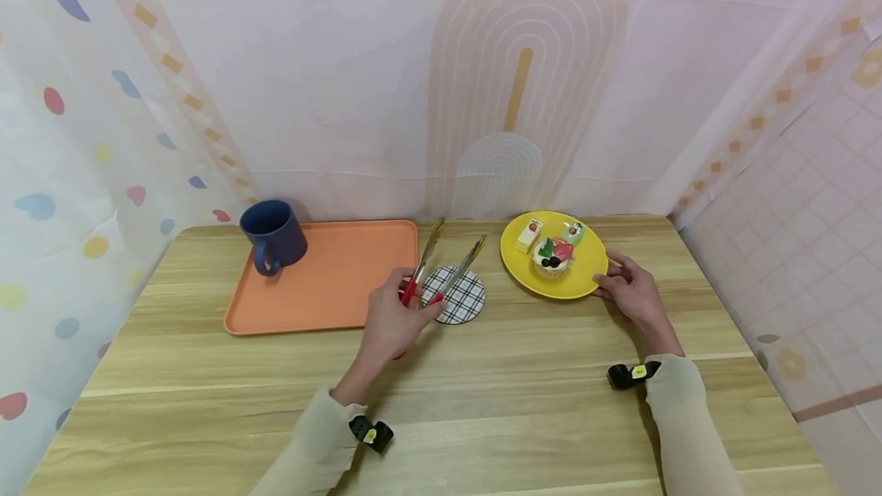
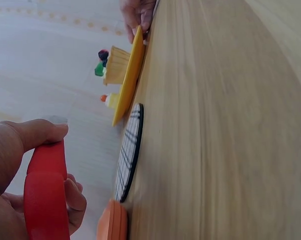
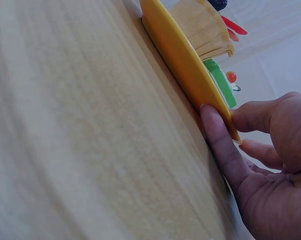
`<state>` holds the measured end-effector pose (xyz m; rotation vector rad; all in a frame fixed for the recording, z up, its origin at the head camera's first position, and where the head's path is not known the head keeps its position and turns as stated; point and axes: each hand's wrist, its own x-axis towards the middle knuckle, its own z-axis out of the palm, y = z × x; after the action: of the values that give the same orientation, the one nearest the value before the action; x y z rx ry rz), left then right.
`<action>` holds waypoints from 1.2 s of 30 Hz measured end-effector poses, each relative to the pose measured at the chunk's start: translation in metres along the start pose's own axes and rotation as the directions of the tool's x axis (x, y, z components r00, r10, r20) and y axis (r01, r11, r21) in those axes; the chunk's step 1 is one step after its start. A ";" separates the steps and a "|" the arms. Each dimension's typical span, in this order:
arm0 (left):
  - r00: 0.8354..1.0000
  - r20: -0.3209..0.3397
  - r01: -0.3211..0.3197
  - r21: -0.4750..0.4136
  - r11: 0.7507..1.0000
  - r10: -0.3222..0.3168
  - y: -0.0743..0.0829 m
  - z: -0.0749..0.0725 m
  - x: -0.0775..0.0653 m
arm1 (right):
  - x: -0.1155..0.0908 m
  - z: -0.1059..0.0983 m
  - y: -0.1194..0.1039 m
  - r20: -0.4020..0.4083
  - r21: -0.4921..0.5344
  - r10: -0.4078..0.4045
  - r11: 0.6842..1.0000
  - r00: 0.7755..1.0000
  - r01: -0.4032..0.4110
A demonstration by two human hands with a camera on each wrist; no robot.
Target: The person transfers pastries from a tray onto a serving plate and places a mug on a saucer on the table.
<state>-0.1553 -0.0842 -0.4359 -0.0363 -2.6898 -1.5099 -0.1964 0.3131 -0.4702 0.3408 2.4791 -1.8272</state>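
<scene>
My left hand holds a pair of tongs by the red handles, above the table between the tray and the plate. The metal tips of the tongs are spread apart and point away from me, with nothing between them. Behind them lies a round checked coaster. At the right, my right hand pinches the rim of a yellow plate, thumb on one face and fingers on the other. The plate bears a fruit tart, a pale cake piece and a green-sided cake piece.
An orange tray lies at the left of the wooden table. On its back left corner stands a dark blue mug, handle facing me. A patterned cloth hangs right behind the table's far edge and along both sides.
</scene>
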 end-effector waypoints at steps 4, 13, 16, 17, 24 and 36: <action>1.000 -0.027 0.014 0.021 1.000 -0.013 -0.002 -0.007 -0.001 | 0.000 0.000 0.000 -0.001 0.001 0.000 1.000 1.000 0.000; 0.998 -0.049 0.035 0.018 0.999 -0.034 -0.012 -0.021 -0.004 | -0.001 0.000 0.000 -0.002 0.000 -0.012 1.000 1.000 0.012; 0.997 -0.050 0.065 0.016 0.998 -0.064 -0.016 -0.027 -0.005 | -0.001 0.000 0.000 -0.002 -0.001 -0.012 1.000 1.000 0.012; 0.996 -0.052 0.073 0.015 0.997 -0.072 -0.017 -0.028 -0.005 | -0.001 0.000 0.000 -0.004 0.001 -0.010 1.000 1.000 0.010; 0.993 -0.074 0.090 0.035 0.995 -0.087 -0.025 -0.041 -0.010 | -0.001 0.003 -0.001 -0.003 0.014 -0.002 1.000 1.000 0.002; 0.990 -0.078 0.123 0.044 0.991 -0.119 -0.041 -0.055 -0.017 | -0.001 0.003 -0.001 -0.007 0.011 -0.006 1.000 1.000 0.006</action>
<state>-0.1378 -0.1527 -0.4431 0.1858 -2.7126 -1.4435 -0.1955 0.3102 -0.4701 0.3413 2.4773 -1.8459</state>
